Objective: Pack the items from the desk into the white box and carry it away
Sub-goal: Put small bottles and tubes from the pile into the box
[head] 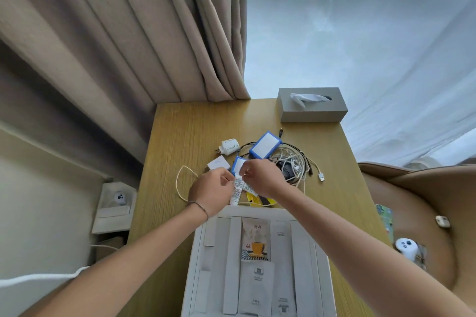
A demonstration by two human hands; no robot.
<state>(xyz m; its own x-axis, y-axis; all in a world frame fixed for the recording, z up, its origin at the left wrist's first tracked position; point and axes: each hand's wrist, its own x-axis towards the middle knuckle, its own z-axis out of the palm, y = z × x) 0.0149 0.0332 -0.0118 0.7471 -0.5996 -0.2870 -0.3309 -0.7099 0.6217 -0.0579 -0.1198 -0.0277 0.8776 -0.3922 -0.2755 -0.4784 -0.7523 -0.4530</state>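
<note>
From where I sit, packing looks only partly done. The white box (206,252) lies open at the near edge of the tabletop (180,131) and already holds two flat sachets, one with a yellow cup printed on it (255,239) and a plain white one (256,288) nearer me.

Going left to right across what is still out: a loop of cream cable (180,183) near the left edge, a white plug adapter (230,147), a small white charger (219,163), then my left hand (211,192) and right hand (261,177), both grips pinched onto a small white tube (237,189) just beyond the box's far rim. A small blue-edged case (238,164) sits right behind my fingers, and yellow packets (253,199) lie under the right hand. Further right are a larger blue-edged case (265,145), a tangle of cables (296,162) and, at the far right corner, a grey tissue box (311,108).

I judge most items remain to load, and the carrying has not begun.
</note>
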